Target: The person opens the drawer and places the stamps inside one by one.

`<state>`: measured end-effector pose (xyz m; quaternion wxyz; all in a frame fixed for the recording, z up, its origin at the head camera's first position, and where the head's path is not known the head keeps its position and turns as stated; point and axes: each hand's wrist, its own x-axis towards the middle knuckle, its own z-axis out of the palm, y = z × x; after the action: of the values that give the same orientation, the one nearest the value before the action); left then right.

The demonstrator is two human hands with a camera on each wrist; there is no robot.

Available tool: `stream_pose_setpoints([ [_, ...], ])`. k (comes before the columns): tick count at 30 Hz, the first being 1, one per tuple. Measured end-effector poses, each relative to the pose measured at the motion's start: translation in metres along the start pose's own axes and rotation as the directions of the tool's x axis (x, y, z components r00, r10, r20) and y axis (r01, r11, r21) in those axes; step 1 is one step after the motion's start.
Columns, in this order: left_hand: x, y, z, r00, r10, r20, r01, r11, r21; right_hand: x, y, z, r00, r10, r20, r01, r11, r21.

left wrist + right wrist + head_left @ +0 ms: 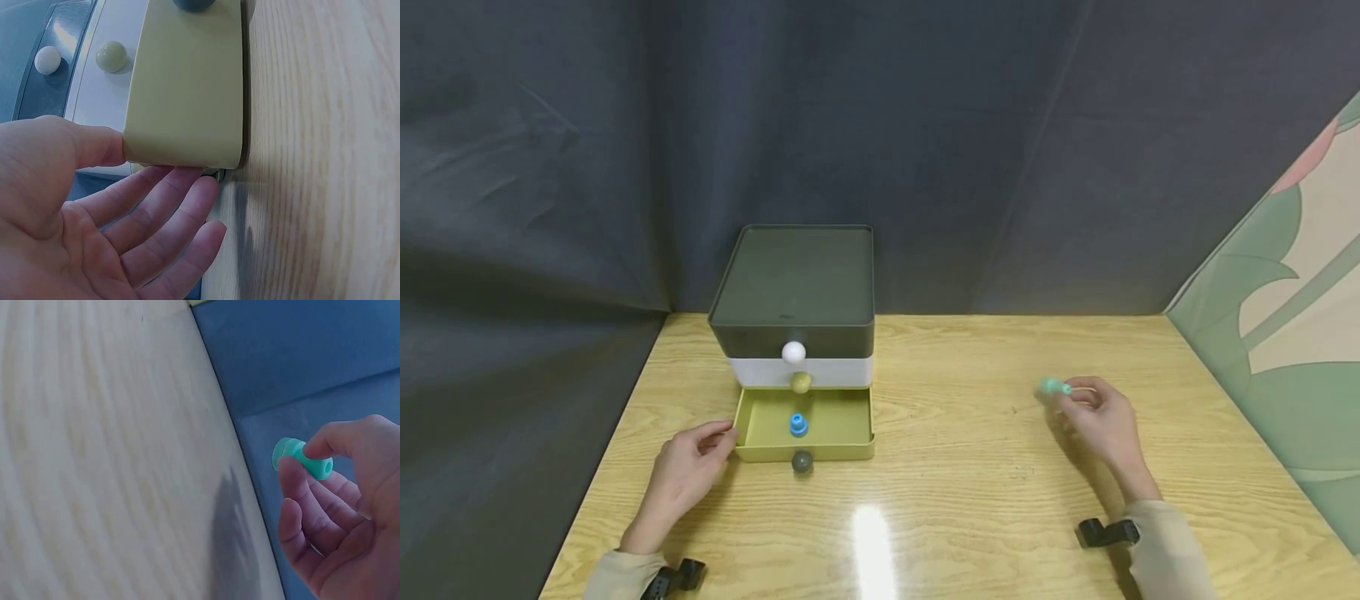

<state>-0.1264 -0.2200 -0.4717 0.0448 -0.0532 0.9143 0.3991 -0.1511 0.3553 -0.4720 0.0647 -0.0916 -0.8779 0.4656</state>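
A drawer unit (pixel 797 275) stands on the table with its bottom olive-yellow drawer (pixel 842 417) pulled out. In that drawer sits a small blue stepped plastic piece (pixel 798 425) with a hollow top. My left hand (pixel 688 462) holds the drawer's front left corner, thumb (pixel 103 147) at the rim and fingers (pixel 162 212) against the side. Off to the right, above the table, my right hand (pixel 1097 417) pinches a small mint-green stepped piece (pixel 304 459) between thumb and fingers. A hole shows in its narrow end.
The unit's dark top drawer (pixel 835 342) and white middle drawer (pixel 842 372) are closed. Round knobs stick out in front, including a dark one (pixel 802 462) on the pulled-out drawer. Dark cloth (pixel 962 167) hangs behind the wooden table (pixel 955 433); patterned fabric (pixel 1300 333) borders the right.
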Motion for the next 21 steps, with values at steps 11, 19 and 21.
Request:
stream_pose_setpoints([
  [11,0.0,-0.001,0.001,1.0,0.01,-0.011,-0.01,1.0,0.014,-0.012,-0.03,0.019,0.992,-0.121,0.023,0.121,0.993,-0.012],
  [19,0.0,-0.001,0.001,1.0,0.01,-0.007,-0.01,1.0,0.012,-0.021,-0.053,0.035,0.981,-0.181,0.071,0.184,0.982,-0.047],
  [21,0.0,-0.001,0.001,1.0,0.012,-0.009,-0.012,1.0,0.015,-0.022,-0.058,0.04,0.979,-0.184,0.092,0.189,0.981,-0.045],
])
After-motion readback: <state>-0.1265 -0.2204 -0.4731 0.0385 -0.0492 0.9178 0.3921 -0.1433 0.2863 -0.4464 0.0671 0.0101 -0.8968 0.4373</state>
